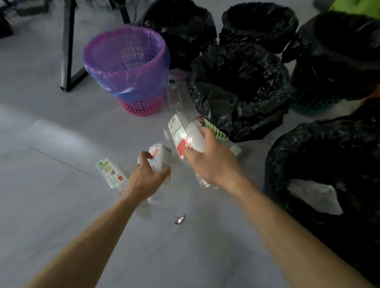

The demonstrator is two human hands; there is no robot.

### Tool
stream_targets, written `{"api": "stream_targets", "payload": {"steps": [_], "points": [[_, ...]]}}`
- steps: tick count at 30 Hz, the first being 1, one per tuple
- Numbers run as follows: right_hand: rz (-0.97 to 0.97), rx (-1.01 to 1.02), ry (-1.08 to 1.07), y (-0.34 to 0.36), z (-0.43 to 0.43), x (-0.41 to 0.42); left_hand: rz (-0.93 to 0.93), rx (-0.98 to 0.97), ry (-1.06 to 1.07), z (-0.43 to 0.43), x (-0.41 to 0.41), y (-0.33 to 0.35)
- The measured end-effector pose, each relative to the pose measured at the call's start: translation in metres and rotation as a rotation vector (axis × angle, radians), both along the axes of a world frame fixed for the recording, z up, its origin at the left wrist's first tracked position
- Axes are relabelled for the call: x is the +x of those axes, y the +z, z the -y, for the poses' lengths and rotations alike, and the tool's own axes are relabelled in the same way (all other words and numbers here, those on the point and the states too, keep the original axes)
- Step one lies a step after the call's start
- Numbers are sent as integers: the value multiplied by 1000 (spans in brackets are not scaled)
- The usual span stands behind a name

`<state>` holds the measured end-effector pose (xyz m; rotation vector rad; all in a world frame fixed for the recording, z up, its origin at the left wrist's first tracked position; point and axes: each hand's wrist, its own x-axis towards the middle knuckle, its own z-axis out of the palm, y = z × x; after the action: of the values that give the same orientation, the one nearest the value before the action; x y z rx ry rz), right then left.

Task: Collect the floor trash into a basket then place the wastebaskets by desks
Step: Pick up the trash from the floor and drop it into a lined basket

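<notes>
Above grey floor (44, 131), near centre: left hand (146, 179) curled round white-label bottle (161, 156); right hand (211, 162) grasping red-label bottle (181, 135); pink basket (126, 66) far left.

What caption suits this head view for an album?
Left hand grips a bottle, right hand a second bottle, near a pink basket.

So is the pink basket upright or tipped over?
Upright. The pink basket stands on its narrow base on the floor, with its open mouth facing up.
</notes>
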<state>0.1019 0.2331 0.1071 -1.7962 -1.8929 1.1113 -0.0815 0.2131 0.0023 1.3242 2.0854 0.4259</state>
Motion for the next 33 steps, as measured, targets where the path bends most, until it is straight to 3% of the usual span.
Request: {"api": "stream_targets", "payload": {"steps": [8,14,18,23,28,33], "points": [[-215,125,-81,114,-10,89,210,523,-55,-28,73,127],[-474,123,-393,138,-10,204,517,555,-146,-41,203,184],[-398,61,-486,114,0,263,641,440,-350,-12,274,164],[-323,-16,-370,89,18,290,379,352,-587,1,270,140],[-279,-18,-339,66,25,303,258,420,-659,3,267,133],[-55,-42,-310,58,26,312,154,382,-745,4,280,120]]}}
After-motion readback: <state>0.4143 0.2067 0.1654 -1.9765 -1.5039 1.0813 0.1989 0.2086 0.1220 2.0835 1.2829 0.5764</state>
